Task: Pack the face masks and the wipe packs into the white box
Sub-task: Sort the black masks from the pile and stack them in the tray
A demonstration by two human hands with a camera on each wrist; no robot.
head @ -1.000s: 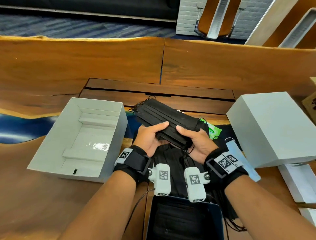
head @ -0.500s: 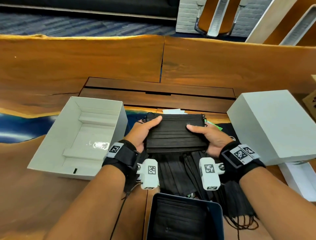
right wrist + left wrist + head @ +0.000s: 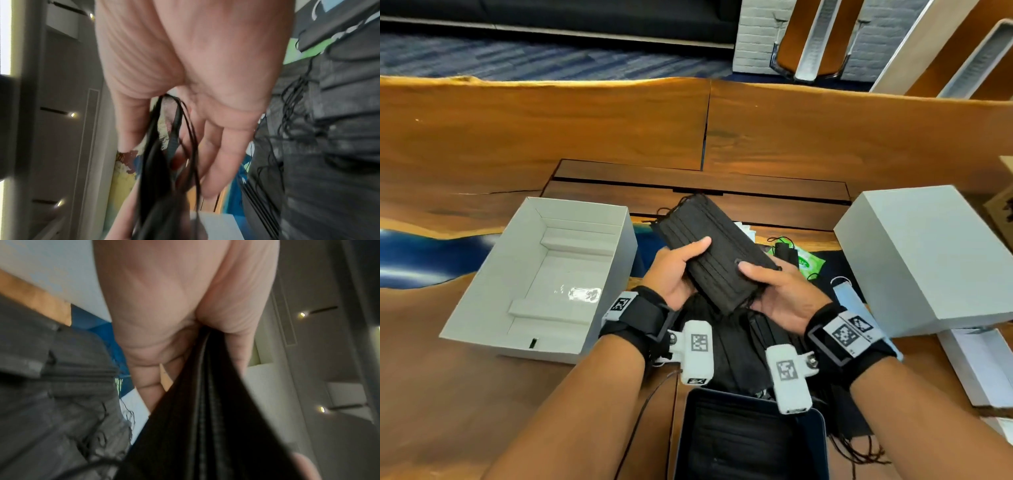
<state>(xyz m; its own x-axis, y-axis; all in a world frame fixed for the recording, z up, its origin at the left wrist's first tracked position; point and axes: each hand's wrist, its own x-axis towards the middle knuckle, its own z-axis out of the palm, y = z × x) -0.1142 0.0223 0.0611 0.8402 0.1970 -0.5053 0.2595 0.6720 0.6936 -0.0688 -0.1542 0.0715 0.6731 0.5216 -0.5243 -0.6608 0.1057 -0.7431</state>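
Both hands hold a stack of black face masks (image 3: 714,245) above the table, its long side tilted toward the far left. My left hand (image 3: 677,270) grips the stack's left edge with the thumb on top. At the near right end, my right hand (image 3: 774,291) grips it the same way. The open white box (image 3: 616,270) stands to the left with nothing in it. More black masks (image 3: 739,346) lie under the hands. A green wipe pack (image 3: 806,262) lies just right of the stack. In the left wrist view the stack (image 3: 205,410) runs out of the palm; in the right wrist view ear loops (image 3: 176,146) hang between the fingers.
The white box lid (image 3: 928,260) stands upside down at the right, with white cartons (image 3: 983,363) beside it. A light blue mask (image 3: 849,298) lies by my right wrist. A dark blue container (image 3: 753,435) with black masks inside sits near me. Wooden tabletop stretches beyond.
The stack, held square to me half a second ago, has turned so its far end points toward the upper left. Both hands kept their grip and rose slightly.
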